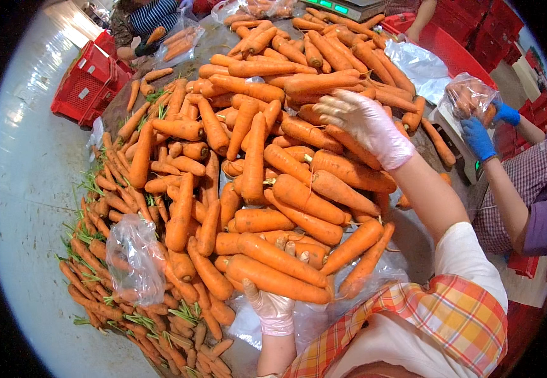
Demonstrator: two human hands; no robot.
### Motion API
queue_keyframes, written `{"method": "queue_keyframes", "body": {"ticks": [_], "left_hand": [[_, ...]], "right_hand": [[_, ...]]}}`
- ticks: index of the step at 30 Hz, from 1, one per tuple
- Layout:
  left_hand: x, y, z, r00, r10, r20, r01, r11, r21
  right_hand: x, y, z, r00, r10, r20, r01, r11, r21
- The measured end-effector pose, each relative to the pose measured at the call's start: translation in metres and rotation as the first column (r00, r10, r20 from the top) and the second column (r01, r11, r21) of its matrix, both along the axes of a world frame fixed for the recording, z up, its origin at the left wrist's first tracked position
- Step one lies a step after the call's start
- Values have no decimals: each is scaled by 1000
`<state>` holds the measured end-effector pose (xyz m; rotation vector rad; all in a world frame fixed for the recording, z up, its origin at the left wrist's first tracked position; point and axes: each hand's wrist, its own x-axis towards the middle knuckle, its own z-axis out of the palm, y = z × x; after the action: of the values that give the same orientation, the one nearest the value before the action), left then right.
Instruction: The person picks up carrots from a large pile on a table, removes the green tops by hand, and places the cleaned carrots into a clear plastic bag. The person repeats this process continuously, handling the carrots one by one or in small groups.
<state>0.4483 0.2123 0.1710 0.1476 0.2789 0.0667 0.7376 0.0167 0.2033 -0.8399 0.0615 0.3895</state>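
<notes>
Two large orange carrots (276,279) lie side by side across my left hand (273,309), which wears a thin whitish glove. Its thumb presses the near carrot and the fingertips show beyond the far one. My right hand (363,125), gloved the same way, hovers over or touches the far right of the carrot pile (254,156); its fingers are spread slightly and I see nothing in it. Beneath the left hand and to its right spreads a clear plastic bag (387,269) at the pile's near edge.
Smaller carrots with green stubs (113,293) cover the left side. A crumpled clear bag (134,260) lies on them. At right, a co-worker's blue-gloved hands (479,134) hold a bag of carrots (469,97) over a scale (453,137). A red crate (89,85) stands upper left.
</notes>
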Motion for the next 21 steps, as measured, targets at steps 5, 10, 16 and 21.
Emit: {"method": "queue_keyframes", "body": {"ticks": [5, 10, 16, 21], "left_hand": [[0, 2, -6, 1000, -16, 3, 16, 1000, 24], [-1, 7, -5, 999, -17, -41, 19, 997, 70], [-2, 13, -6, 999, 5, -32, -2, 996, 94], [-4, 13, -12, 997, 58, -42, -59, 998, -1]], "right_hand": [[31, 53, -19, 713, 532, 456, 227, 441, -868], [71, 101, -32, 269, 902, 339, 816, -26, -578], [93, 113, -27, 208, 959, 191, 845, -79, -528], [97, 111, 0, 553, 784, 282, 663, -209, -719]]}}
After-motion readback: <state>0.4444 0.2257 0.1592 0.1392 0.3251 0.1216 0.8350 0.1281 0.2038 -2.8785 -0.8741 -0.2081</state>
